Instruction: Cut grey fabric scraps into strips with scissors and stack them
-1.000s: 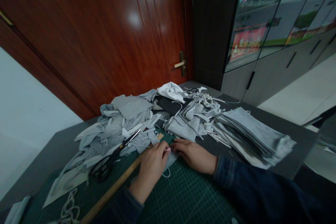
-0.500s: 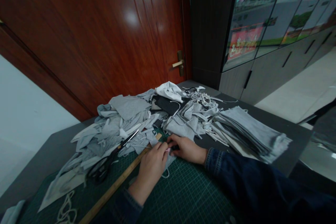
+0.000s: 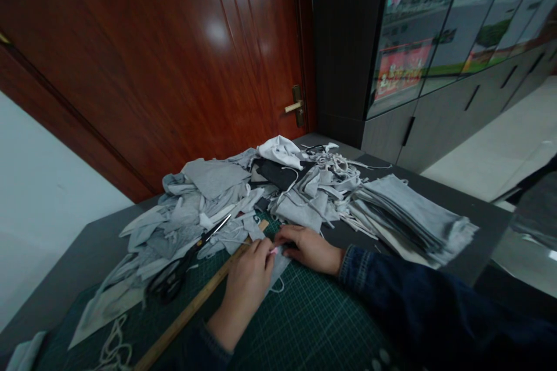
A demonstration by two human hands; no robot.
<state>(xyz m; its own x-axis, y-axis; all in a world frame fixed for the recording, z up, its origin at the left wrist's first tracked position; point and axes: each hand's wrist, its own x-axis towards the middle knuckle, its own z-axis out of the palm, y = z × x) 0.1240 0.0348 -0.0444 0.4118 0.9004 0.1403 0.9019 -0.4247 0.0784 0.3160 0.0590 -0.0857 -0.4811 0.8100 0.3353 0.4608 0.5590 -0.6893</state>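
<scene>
My left hand point(image 3: 249, 278) is closed on a small piece of grey fabric point(image 3: 278, 273) above the cutting mat. A short cord loop hangs from that fabric. My right hand point(image 3: 310, 248) meets it from the other side, fingers bent and pinched at the fabric's upper end. Between the fingertips a small pink thing point(image 3: 274, 250) shows; its kind is too small to make out. A wooden ruler point(image 3: 191, 308) runs slantwise under my left wrist. To the left of it lie black-handled scissors point(image 3: 172, 279), their blades on the scraps.
A heap of grey cloth scraps point(image 3: 217, 179) covers the table's back, with tangled cords point(image 3: 342, 168) beside it. Folded grey cloths point(image 3: 413, 211) are stacked at right. The green mat point(image 3: 322, 319) lies in front. A wooden door point(image 3: 174, 58) and a cabinet point(image 3: 387, 133) stand behind.
My left hand has shifted slightly left and down. More of the grey fabric now shows between my hands. My right hand has stayed almost in place.
</scene>
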